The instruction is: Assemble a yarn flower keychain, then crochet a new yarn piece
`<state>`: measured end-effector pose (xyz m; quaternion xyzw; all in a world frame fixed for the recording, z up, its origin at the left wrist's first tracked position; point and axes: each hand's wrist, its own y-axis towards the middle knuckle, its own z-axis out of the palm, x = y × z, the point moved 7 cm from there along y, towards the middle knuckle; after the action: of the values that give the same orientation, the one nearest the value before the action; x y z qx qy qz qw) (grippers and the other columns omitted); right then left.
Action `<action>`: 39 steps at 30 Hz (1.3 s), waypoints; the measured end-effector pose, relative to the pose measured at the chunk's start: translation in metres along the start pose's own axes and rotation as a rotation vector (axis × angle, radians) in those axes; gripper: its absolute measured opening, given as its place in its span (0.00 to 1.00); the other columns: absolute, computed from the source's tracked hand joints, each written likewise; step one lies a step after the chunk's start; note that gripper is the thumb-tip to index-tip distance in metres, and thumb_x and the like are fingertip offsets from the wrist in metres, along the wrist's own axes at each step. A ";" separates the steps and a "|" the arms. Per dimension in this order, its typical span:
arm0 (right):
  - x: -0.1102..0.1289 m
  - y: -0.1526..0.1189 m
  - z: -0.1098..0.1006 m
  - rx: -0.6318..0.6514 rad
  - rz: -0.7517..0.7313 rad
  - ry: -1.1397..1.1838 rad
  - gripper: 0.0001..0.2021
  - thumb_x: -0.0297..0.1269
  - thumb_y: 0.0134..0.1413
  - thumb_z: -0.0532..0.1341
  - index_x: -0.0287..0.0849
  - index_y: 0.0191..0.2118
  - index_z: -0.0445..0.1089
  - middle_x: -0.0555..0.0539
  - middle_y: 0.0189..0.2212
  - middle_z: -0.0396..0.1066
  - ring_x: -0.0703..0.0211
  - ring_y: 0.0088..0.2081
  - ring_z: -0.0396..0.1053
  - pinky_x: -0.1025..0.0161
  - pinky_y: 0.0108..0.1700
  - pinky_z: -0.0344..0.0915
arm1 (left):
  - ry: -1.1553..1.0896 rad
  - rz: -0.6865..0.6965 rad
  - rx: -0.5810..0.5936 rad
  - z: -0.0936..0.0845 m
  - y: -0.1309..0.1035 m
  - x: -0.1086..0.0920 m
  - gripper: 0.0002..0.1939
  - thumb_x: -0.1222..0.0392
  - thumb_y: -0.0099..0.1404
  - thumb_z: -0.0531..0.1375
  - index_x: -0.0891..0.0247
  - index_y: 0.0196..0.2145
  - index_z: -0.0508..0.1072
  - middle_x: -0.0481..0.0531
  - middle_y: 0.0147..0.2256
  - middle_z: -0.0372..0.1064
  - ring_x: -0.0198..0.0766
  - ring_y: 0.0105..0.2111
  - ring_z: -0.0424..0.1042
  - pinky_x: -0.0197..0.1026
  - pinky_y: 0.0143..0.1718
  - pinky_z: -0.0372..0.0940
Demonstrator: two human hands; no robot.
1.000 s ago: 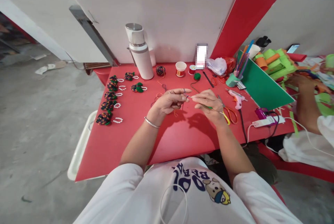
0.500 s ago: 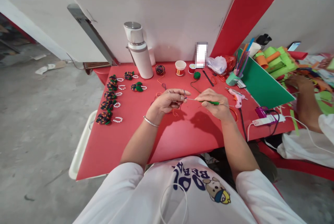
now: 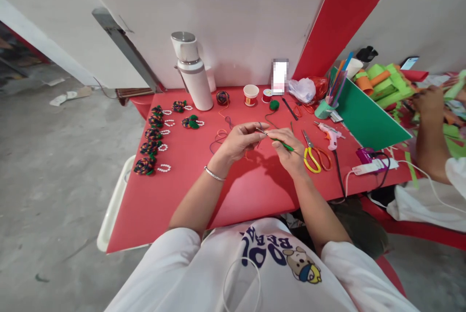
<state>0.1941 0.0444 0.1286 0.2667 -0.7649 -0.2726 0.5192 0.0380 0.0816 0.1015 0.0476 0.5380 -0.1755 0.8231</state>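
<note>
My right hand [image 3: 288, 151] is closed around the green handle of a crochet hook [image 3: 283, 144]. The hook's metal tip meets the fingers of my left hand [image 3: 241, 143], which pinch multicoloured yarn [image 3: 259, 125]. The small worked piece between those fingers is mostly hidden. Loose yarn trails over the red table to a multicoloured yarn ball [image 3: 223, 98] behind my left hand. A small green yarn ball [image 3: 274, 105] sits beyond my hands. Scissors [image 3: 312, 156] with yellow and orange handles lie just right of my right hand.
Several crocheted pieces with white bead loops [image 3: 145, 164] line the left of the red table [image 3: 174, 195]. A white thermos [image 3: 195, 79], a paper cup [image 3: 251, 94], a phone [image 3: 279, 77] and a pen cup [image 3: 324, 109] stand behind. A pink glue gun [image 3: 332, 137] lies right; a co-worker's arm [image 3: 432, 132] is beyond.
My right hand has moved left toward my left hand, bringing the hook's tip up at the left fingers. The scissors, hidden before, now show. The co-worker's hand has shifted up.
</note>
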 end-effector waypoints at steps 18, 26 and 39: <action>0.029 -0.011 0.004 -0.103 -0.296 -0.351 0.13 0.36 0.67 0.66 0.53 0.54 0.78 0.46 0.47 0.83 0.52 0.47 0.75 0.51 0.52 0.73 | 0.053 0.102 -0.077 -0.009 0.005 -0.002 0.27 0.59 0.43 0.80 0.68 0.42 0.84 0.49 0.25 0.74 0.25 0.20 0.58 0.33 0.20 0.46; 0.027 -0.020 0.013 -0.182 -0.312 -0.486 0.14 0.40 0.69 0.65 0.52 0.57 0.78 0.44 0.46 0.82 0.53 0.46 0.75 0.54 0.50 0.72 | -0.073 0.043 -0.123 -0.004 0.001 0.001 0.25 0.63 0.44 0.79 0.69 0.42 0.83 0.46 0.23 0.71 0.22 0.17 0.55 0.32 0.20 0.45; 0.014 -0.002 -0.012 0.060 -0.306 -0.064 0.16 0.45 0.66 0.67 0.61 0.57 0.79 0.50 0.46 0.84 0.55 0.44 0.76 0.52 0.47 0.75 | -0.106 -0.179 0.003 -0.007 -0.001 0.003 0.20 0.72 0.46 0.76 0.70 0.39 0.83 0.48 0.22 0.70 0.22 0.17 0.54 0.30 0.19 0.36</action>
<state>0.2012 0.0314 0.1405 0.3867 -0.7392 -0.3338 0.4388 0.0323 0.0815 0.0964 -0.0088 0.4957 -0.2512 0.8313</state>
